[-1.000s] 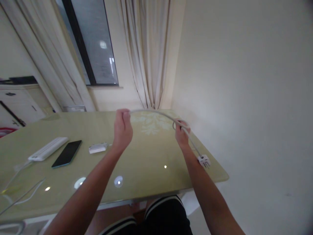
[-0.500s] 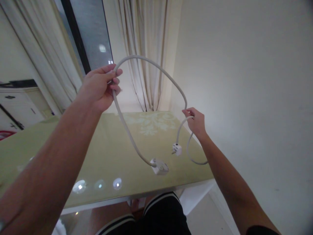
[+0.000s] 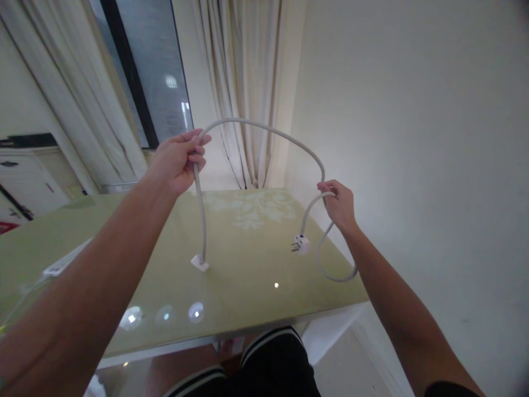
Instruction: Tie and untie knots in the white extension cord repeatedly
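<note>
A white strip (image 3: pixel 66 260), partly hidden, lies on the bench (image 3: pixel 248 286) beyond the left forearm. The left hand (image 3: pixel 182 162) pinches a pale cable (image 3: pixel 264 127), whose white block (image 3: pixel 199 263) sits below that hand. The cable arches between the hands; a white plug (image 3: pixel 302 243) dangles below and left of the right hand (image 3: pixel 339 204), which pinches the cable above a drooping loop.

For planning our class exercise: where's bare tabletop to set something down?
Between the white end block and the plug, continuing toward the near edge of the table. Crowded: left, around the white strip and left forearm; right, by the cord loop.
</note>
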The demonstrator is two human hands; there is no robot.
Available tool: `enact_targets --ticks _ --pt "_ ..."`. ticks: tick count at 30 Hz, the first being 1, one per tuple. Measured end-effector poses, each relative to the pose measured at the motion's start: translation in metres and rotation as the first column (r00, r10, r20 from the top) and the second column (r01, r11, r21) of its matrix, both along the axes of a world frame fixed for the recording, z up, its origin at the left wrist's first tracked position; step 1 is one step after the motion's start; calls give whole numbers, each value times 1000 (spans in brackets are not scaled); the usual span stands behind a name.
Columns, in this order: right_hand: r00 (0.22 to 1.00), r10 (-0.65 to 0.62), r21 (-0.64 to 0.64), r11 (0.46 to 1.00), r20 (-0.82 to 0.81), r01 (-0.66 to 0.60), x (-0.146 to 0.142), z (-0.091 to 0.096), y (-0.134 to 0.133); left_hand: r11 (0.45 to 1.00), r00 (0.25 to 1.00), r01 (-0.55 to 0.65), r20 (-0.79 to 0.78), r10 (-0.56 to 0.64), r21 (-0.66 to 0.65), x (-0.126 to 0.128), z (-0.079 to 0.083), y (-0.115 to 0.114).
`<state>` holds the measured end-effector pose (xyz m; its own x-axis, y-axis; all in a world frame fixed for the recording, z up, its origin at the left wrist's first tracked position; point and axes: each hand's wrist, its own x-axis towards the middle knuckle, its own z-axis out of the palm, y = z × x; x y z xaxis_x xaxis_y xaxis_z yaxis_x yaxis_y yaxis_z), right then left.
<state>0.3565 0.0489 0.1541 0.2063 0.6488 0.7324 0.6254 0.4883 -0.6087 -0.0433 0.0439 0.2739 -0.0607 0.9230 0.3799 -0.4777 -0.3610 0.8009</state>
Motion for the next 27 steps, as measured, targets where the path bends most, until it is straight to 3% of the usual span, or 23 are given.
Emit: enact_targets --ticks 11,15,17,21,24,27 --pt "994 9 -5 1000 -105 -10 -10 -1 7 996 992 -10 -128 22 91 -14 10 -1" --pt "992 35 -47 998 -119 -41 -15 -4 4 982 950 -140 -263 170 129 -29 -4 8" --pt "992 64 -69 995 -112 -72 -19 -6 3 940 881 -290 -334 336 182 -39 -17 14" --pt "987 145 -129 980 -66 -153 -27 -12 8 777 664 -602 -426 615 183 -58 -45 27" --pt "987 149 -108 982 -59 -154 -26 -16 23 681 514 -716 -545 663 153 -75 -70 38" --pt "991 94 -46 994 -99 -99 -16 -15 38 612 331 -771 -712 619 174 -97 -103 49"
